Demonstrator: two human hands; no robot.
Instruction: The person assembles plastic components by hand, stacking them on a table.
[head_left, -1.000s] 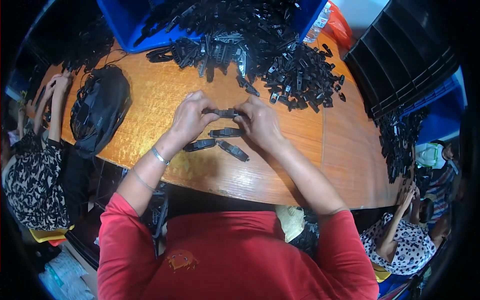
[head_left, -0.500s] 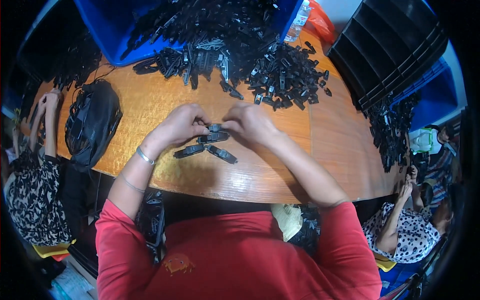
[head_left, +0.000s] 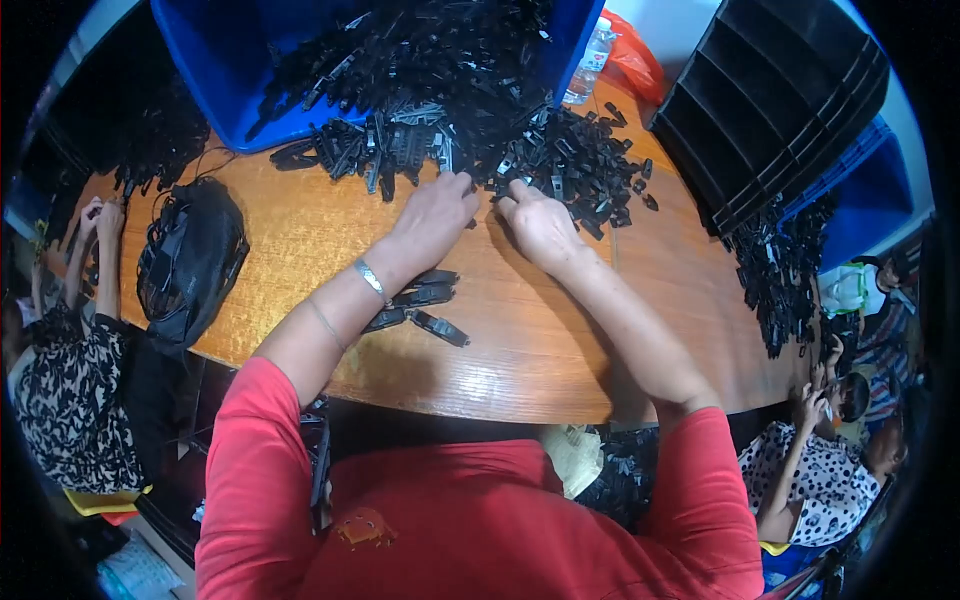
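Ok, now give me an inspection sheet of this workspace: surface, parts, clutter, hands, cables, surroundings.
Surface: shiny orange-brown wooden table.
Job's things: small black parts heaped in and before a blue bin; a few longer black pieces nearer the person, partly hidden.
Clutter: black bag at left; clear bottle and red-orange plastic bag beyond the heap.
Hands: left hand and right hand at the heap's near edge; grip cannot be told.
Cables: nothing seen that is clearly a cable.
Surroundings: black ribbed tray at right; a person at left, another at right.
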